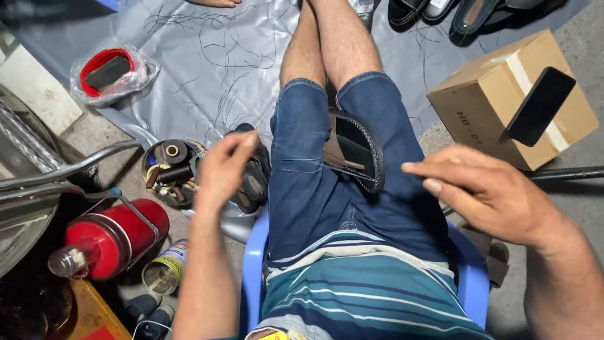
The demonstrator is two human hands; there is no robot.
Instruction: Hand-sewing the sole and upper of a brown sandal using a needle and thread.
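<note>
Right hand (487, 192) hovers over the thigh, fingers loosely out, holding nothing. Left hand (223, 167) has fingertips pinched together; can't tell on what. Between them a dark sandal (353, 150) sits wedged between the legs on the lap. Further off, a cardboard box (497, 94).

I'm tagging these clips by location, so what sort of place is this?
Probably a small informal shoe-repair or sandal-making spot, worked from a blue plastic chair. A part-stitched leather sandal rests on the person's lap, loose thread ends litter the grey floor sheet, and a round tin of tools sits beside the left hand.
</note>
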